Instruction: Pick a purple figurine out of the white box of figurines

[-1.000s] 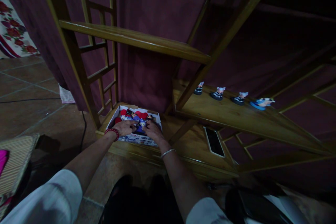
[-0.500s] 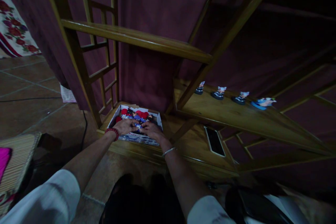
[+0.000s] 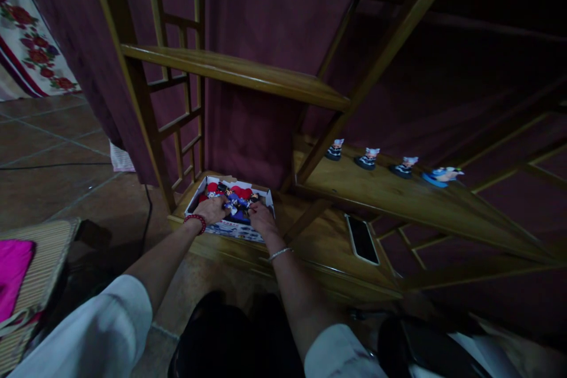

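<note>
A white cardboard box (image 3: 234,230) with printed sides stands on the low wooden shelf. Inside lie several small figurines (image 3: 241,192) in red, blue and black. My left hand (image 3: 212,210), with a red bead bracelet on the wrist, is over the box's left part, its fingers closed on a blue-and-white figurine (image 3: 232,208). Over the right part is my right hand (image 3: 263,217), a pale bracelet on its wrist. Its fingers are bent together beside the figurines; what they hold, if anything, is too small and dark to make out.
On the raised shelf (image 3: 376,189) to the right stand several small figurines (image 3: 367,159) in a row. A phone (image 3: 363,239) lies on the lower shelf. A wooden crossbar (image 3: 234,74) spans above the box. A woven-topped seat (image 3: 48,254) with pink cloth (image 3: 15,271) is at left.
My hands have moved apart; they were together over one figurine at the box's middle. The right hand has shifted right, the left slightly left. The view has swung a little.
</note>
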